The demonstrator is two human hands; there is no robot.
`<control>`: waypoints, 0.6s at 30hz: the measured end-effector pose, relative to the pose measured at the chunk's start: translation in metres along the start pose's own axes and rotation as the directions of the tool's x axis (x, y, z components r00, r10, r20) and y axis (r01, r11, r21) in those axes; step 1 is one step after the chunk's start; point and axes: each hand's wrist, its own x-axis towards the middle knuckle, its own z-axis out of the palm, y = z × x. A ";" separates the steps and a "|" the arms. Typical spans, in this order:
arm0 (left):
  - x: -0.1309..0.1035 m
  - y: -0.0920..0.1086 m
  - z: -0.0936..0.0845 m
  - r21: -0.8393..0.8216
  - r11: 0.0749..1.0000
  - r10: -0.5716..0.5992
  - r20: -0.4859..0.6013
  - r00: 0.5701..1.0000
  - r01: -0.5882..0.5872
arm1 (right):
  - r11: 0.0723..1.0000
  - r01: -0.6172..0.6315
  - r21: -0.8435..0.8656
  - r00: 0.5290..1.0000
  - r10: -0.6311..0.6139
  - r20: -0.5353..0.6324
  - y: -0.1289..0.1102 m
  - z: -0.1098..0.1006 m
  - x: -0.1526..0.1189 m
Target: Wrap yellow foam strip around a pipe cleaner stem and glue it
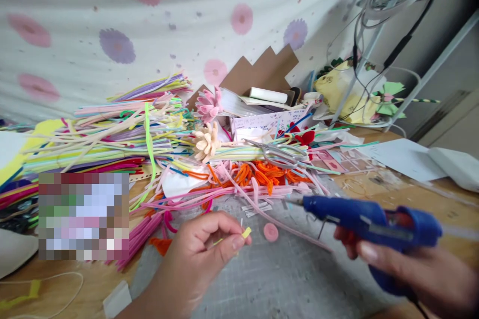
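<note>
Between the thumb and forefinger of my left hand is pinched a small yellow piece, with a thin white tip sticking up beside it. Its exact kind is too small to make out. My right hand is wrapped round the handle of a blue glue gun, whose nozzle points left, above and to the right of the yellow piece and apart from it. A pink coiled disc lies on the grey cutting mat between my hands. A long pink pipe cleaner runs across the mat behind the disc.
Bundles of coloured pipe cleaners are heaped at the back left. Scissors lie on the pile, near a cream flower and orange pipe cleaners. Cables hang from a metal frame at right. White paper lies on the right side.
</note>
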 end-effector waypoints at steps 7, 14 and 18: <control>0.001 -0.010 -0.001 -0.025 1.000 -0.019 -0.028 0.999 0.018 | 0.964 -0.230 0.134 0.925 0.259 -0.277 0.021 -0.105 0.043; 0.007 -0.019 -0.005 0.033 0.999 0.020 -0.039 0.999 -0.018 | 0.917 -0.396 -0.054 0.881 0.363 -0.302 0.057 -0.138 0.050; 0.006 -0.015 -0.002 0.001 1.000 0.009 -0.051 0.999 -0.009 | 0.838 -0.466 -0.284 0.870 0.374 -0.322 0.059 -0.150 0.058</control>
